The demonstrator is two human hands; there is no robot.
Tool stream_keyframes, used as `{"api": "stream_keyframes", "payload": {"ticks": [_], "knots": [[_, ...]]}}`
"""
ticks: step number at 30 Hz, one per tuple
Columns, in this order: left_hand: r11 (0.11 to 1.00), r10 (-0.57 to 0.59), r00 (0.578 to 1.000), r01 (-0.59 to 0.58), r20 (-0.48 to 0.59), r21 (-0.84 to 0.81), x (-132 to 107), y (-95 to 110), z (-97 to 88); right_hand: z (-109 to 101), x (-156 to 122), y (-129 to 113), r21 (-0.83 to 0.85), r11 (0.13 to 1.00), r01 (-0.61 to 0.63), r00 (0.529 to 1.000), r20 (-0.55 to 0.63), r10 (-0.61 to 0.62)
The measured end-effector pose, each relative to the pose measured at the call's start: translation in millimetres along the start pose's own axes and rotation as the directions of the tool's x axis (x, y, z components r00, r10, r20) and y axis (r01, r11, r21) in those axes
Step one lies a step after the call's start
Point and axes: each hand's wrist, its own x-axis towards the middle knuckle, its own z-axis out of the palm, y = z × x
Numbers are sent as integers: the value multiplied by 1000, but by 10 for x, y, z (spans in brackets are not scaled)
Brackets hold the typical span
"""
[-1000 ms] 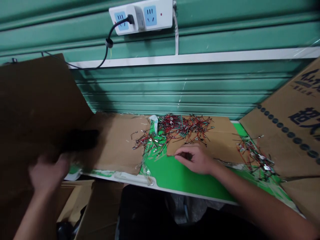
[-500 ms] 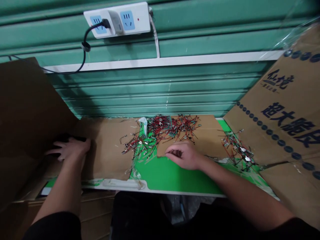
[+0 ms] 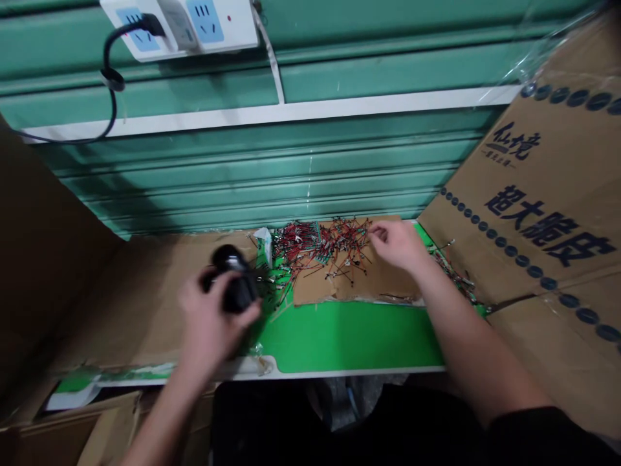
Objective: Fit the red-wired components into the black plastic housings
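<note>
My left hand [image 3: 211,320] is closed around a black rounded tool [image 3: 233,285] and holds it just above the brown cardboard [image 3: 155,291], at the left edge of a pile of small red-wired parts [image 3: 315,249]. My right hand [image 3: 395,244] rests on the right end of that pile, fingers curled in a pinch at the wires; what it holds is too small to make out. The pile lies partly on a cardboard sheet [image 3: 369,281] and partly on the green mat [image 3: 349,336].
A white power strip [image 3: 194,19] with a black plug and cable hangs on the green shutter wall. A printed cardboard panel [image 3: 543,233] leans at the right, another dark one [image 3: 43,259] at the left. More wired parts [image 3: 453,272] lie by my right forearm.
My left hand took the black tool from the far left cardboard and brought it right, to the pile. My right hand moved from the mat's near side up to the pile's right end.
</note>
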Motion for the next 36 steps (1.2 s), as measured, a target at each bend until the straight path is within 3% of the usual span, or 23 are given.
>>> {"api": "stream_keyframes", "payload": {"ticks": [2, 4, 6, 8, 10, 14, 16, 19, 22, 24, 27, 29, 31, 33, 36], "knots": [[966, 167, 979, -138, 117, -218, -125, 578, 117, -41, 69, 228, -141, 988, -59, 998, 11, 61], [904, 299, 921, -190, 248, -383, -239, 1055, 247, -27, 101, 381, -208, 975, -83, 994, 50, 96], [863, 377, 854, -183, 359, -471, -314, 1377, 371, 31, 115, 457, -224, 972, -69, 991, 96, 93], [863, 415, 798, -193, 437, -467, -341, 1549, 470, 107, 130, 481, -232, 972, -37, 990, 127, 68], [876, 438, 765, -246, 472, -414, -325, 1616, 531, 169, 150, 481, -238, 971, -20, 988, 143, 55], [870, 477, 737, -320, 479, -375, -227, 1636, 547, 135, 176, 466, -185, 983, -10, 988, 147, 38], [875, 453, 760, -281, 466, -394, -172, 1655, 539, 33, 166, 450, -105, 994, 4, 989, 147, 11], [892, 374, 839, -210, 396, -399, -106, 1701, 565, -141, 135, 411, 52, 999, -5, 998, 63, 2], [903, 370, 838, -222, 401, -369, -62, 1728, 640, -234, 124, 364, 208, 978, -21, 996, -81, 39], [903, 401, 801, -264, 445, -339, -39, 1730, 696, -237, 135, 329, 382, 924, -17, 986, -144, 78], [875, 475, 756, -349, 451, -335, -4, 1727, 742, -210, 156, 259, 663, 747, 37, 972, -196, 126], [840, 529, 750, -396, 397, -371, 32, 1730, 733, -204, 161, 196, 757, 651, 61, 964, -214, 158], [802, 561, 764, -406, 318, -439, 88, 1730, 694, -215, 163, 128, 790, 609, 69, 957, -224, 182], [754, 556, 792, -351, 254, -555, 169, 1716, 646, -233, 167, 76, 799, 594, 91, 952, -245, 184], [667, 459, 844, -120, 278, -736, 332, 1640, 615, -238, 186, 88, 787, 596, 162, 921, -337, 195]]}}
